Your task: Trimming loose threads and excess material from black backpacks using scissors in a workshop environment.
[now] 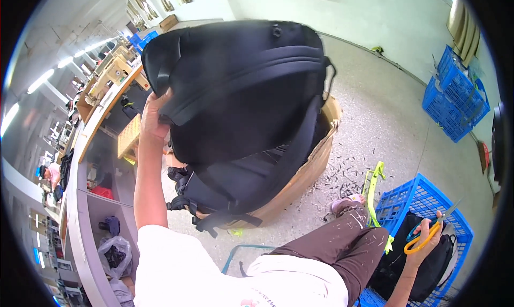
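Note:
A large black backpack [235,92] is held up before me by my left hand [156,114], whose fingers are closed on its left edge. Below it, more black bags [230,186] with hanging straps fill a brown cardboard box [289,202]. Off to the right, my right hand [425,242] grips scissors [415,248] with orange and teal handles, their blades pointing up and away. That hand is over a blue plastic crate [465,237], in which black bags [399,264] lie.
Yellow-green strapping [371,192] hangs by the crate. Thread scraps [348,181] litter the floor. Blue crates [455,95] are stacked at the far right. A long bench with shelves [88,221] and sewing machines [115,71] runs along the left; a person [52,174] is farther off.

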Tool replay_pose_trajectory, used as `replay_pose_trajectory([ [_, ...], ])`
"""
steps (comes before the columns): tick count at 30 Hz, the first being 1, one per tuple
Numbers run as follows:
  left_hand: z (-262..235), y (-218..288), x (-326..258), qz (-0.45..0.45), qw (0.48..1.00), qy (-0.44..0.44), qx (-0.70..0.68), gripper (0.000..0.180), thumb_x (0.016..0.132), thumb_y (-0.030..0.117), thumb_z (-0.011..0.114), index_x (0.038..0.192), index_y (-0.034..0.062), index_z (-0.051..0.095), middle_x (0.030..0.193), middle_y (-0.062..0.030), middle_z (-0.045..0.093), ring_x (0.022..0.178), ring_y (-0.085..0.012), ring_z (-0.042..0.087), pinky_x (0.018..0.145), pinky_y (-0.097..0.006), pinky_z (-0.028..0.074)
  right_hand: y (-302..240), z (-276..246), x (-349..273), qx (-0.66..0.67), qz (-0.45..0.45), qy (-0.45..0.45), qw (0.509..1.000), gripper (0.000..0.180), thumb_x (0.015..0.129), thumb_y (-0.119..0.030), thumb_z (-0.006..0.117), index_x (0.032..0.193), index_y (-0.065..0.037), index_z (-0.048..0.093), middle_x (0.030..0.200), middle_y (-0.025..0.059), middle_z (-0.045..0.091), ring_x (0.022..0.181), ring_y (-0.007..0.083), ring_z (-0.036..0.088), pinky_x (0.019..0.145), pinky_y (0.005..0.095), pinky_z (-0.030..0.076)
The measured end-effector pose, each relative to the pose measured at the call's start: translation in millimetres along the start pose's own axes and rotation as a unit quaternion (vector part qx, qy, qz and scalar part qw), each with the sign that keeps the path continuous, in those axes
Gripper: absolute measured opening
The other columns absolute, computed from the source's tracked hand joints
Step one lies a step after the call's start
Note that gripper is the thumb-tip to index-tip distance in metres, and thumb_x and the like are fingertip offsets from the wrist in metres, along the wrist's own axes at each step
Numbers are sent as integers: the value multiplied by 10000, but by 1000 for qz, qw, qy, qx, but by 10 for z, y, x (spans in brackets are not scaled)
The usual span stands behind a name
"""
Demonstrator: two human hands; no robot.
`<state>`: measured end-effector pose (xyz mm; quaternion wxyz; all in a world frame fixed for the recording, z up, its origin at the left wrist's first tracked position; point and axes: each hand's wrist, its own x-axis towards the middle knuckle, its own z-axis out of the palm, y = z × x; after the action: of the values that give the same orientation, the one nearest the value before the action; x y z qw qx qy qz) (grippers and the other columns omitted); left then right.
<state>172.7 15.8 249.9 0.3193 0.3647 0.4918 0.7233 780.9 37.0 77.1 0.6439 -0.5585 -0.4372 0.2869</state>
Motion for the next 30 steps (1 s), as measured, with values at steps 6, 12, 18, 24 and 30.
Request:
replay_pose_trajectory([
  [6, -393, 6, -25, -23, 997, 65, 36, 245, 802, 108, 662, 1029, 34, 608, 976, -81, 648, 834, -187, 644, 716, -292, 527, 36, 90, -120, -42, 18, -28, 999, 375, 861, -45, 569, 1223, -72, 474, 794, -10, 508, 600, 27, 473, 515, 155, 408],
  [12, -667, -164, -188, -37, 994, 90, 47, 326, 788, 63, 642, 1104, 17, 578, 1027, -94, 638, 876, -198, 638, 795, -301, 513, 22, 157, -177, -45, 43, -47, 997, 381, 846, -1, 555, 1211, -81, 480, 794, -3, 516, 574, 37, 484, 497, 151, 405],
  [18, -693, -202, -357, 2, 998, -2, 58, 310, 762, 52, 660, 1061, 1, 597, 981, -87, 651, 864, -192, 638, 779, -297, 507, 33, 120, -250, -51, 40, -50, 997, 389, 844, -12, 538, 1221, -71, 465, 776, -9, 492, 563, 34, 471, 503, 153, 405],
  [24, -189, -299, -844, 140, 925, -21, 352, 330, 640, 37, 761, 940, -24, 639, 874, -58, 658, 818, -152, 604, 771, -293, 480, 78, 69, -341, -33, 71, -26, 997, 393, 815, 36, 557, 1190, -47, 475, 728, -6, 499, 539, 38, 469, 497, 148, 392],
  [30, 145, -860, -1656, 100, 819, -322, 464, 335, 554, -92, 569, 819, 74, 690, 820, -81, 638, 775, -256, 603, 698, -332, 481, 207, 28, -413, -12, 112, -33, 993, 398, 817, 16, 573, 1197, -51, 471, 760, 0, 501, 551, 49, 472, 503, 168, 407],
])
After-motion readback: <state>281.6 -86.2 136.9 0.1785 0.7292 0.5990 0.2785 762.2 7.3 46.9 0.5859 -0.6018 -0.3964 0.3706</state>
